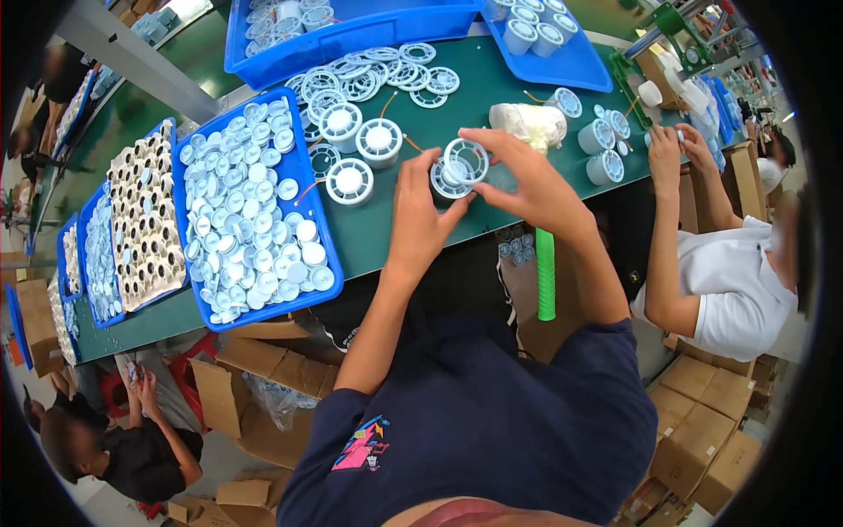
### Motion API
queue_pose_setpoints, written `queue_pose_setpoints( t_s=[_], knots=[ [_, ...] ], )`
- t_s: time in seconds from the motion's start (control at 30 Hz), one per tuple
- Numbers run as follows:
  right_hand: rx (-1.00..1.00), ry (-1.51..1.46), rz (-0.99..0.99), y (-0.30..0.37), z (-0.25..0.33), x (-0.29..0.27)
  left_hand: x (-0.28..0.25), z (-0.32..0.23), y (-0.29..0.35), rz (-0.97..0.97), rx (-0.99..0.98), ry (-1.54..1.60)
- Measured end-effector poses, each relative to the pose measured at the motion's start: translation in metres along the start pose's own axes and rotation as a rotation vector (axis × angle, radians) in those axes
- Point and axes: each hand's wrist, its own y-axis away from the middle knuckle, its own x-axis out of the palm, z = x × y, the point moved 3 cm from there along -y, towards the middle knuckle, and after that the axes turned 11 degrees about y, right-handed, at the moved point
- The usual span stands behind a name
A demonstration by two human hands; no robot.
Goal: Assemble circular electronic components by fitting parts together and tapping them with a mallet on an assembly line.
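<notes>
My left hand [416, 218] is curled round a light blue round plastic housing [450, 186] at the table's front edge. Between the thumb and fingers of my right hand [530, 186] is a light blue slotted ring [484, 165], tilted over the housing's top and overlapping it. Whether the two parts are seated together I cannot tell. Just left stand several similar housings [380, 142] with white centres and orange wires. Behind them lies a loose heap of slotted rings [429, 98]. To the right rests a mallet with a white wrapped head [527, 123] and a green handle [546, 279] hanging past the edge.
A blue tray [331, 263] of small round caps lies left, beside a carton tray [145, 215] with dark pieces. Blue bins [369, 37] stand behind. More housings [604, 165] and a green press [629, 83] are at right, where a co-worker [702, 263] sits. Cardboard boxes [263, 373] fill the floor.
</notes>
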Motion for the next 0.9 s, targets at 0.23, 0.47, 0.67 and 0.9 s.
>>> queue_pose_setpoints(
  t_s=[0.23,0.47,0.67,0.9],
  knots=[
    [0.014,-0.147,0.040,-0.004,-0.002,0.007,-0.002,0.000,0.001,0.014,-0.041,0.038],
    [0.062,-0.200,0.148,-0.003,-0.001,0.013,-0.002,-0.005,0.002,0.056,0.001,-0.066],
    [0.018,-0.161,0.176,-0.005,0.000,0.012,-0.002,0.000,0.002,0.065,-0.012,-0.055],
    [-0.024,-0.137,0.179,-0.008,0.000,0.011,-0.003,0.000,0.003,0.066,-0.046,-0.026]
  ],
)
